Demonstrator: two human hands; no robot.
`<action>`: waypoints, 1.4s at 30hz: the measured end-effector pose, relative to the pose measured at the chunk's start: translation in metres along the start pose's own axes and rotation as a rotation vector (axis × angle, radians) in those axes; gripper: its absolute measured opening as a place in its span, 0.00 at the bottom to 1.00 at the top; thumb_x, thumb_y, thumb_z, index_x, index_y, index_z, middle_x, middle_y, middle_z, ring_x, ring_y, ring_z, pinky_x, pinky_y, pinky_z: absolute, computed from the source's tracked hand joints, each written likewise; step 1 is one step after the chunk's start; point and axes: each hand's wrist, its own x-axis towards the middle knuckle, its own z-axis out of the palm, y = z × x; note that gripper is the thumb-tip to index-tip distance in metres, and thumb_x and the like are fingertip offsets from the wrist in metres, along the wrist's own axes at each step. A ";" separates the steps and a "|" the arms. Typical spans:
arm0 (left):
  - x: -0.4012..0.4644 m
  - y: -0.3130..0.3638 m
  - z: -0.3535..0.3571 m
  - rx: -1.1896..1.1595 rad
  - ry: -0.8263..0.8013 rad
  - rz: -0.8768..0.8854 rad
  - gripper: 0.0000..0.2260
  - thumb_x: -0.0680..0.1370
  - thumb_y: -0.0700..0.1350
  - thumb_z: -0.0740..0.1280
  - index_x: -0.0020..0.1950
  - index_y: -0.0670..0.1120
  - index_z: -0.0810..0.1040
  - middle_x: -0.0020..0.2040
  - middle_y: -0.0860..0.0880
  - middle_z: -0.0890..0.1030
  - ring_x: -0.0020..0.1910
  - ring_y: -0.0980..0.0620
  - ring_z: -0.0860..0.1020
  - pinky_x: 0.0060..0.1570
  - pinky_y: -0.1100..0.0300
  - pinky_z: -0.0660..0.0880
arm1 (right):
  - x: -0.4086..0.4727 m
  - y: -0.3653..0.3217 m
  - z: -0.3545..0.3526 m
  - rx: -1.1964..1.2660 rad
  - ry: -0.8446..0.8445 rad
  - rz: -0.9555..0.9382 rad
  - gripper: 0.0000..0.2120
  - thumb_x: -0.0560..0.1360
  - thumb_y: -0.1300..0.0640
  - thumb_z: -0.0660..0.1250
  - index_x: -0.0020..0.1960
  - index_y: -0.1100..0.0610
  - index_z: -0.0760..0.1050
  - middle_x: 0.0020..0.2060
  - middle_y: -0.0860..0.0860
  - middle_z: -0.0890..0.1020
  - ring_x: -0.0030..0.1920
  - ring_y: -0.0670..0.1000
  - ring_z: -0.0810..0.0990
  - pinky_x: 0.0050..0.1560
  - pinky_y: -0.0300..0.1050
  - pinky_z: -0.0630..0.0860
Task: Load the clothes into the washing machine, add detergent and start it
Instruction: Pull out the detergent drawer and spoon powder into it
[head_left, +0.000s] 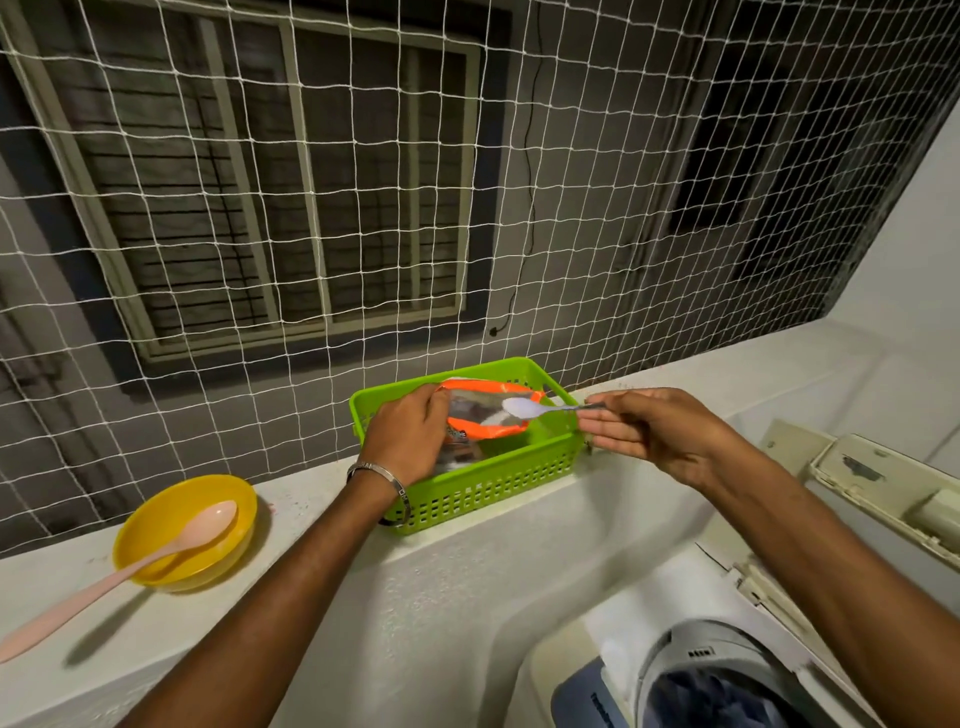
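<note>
An orange detergent bag (485, 415) lies open in a green plastic basket (498, 488) on the white ledge. My left hand (408, 434) grips the bag's left edge and holds its mouth apart. My right hand (657, 434) pinches the handle of a metal spoon (524, 408), whose bowl carries white powder just above the bag's opening. At the bottom right the top-loading washing machine (691, 670) stands open, with dark blue clothes (711, 701) in its drum.
A yellow bowl (156, 545) with a long pink spoon (104, 587) rests on the ledge (363, 613) at the left. White netting (571, 208) closes off the space behind the ledge. The machine's raised cream lid (883, 488) stands at the right.
</note>
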 end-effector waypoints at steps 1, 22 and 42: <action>0.000 0.000 0.000 0.001 0.001 -0.001 0.16 0.83 0.48 0.53 0.56 0.46 0.80 0.52 0.40 0.83 0.51 0.38 0.78 0.48 0.53 0.72 | -0.004 -0.001 -0.005 0.016 0.010 0.008 0.10 0.79 0.66 0.59 0.52 0.66 0.79 0.47 0.62 0.85 0.44 0.54 0.87 0.48 0.47 0.83; -0.001 0.002 0.001 -0.002 0.025 -0.016 0.16 0.83 0.48 0.53 0.56 0.46 0.80 0.51 0.41 0.83 0.49 0.41 0.78 0.42 0.59 0.65 | 0.007 0.020 -0.080 0.073 0.420 -0.050 0.08 0.79 0.67 0.61 0.50 0.65 0.78 0.45 0.60 0.85 0.39 0.51 0.87 0.44 0.45 0.83; -0.002 0.002 0.001 -0.022 0.026 -0.051 0.17 0.84 0.49 0.52 0.57 0.46 0.79 0.51 0.43 0.83 0.42 0.51 0.72 0.42 0.61 0.64 | 0.031 0.072 -0.069 -0.235 0.445 -0.429 0.08 0.79 0.63 0.64 0.52 0.55 0.81 0.48 0.58 0.85 0.49 0.53 0.85 0.56 0.47 0.79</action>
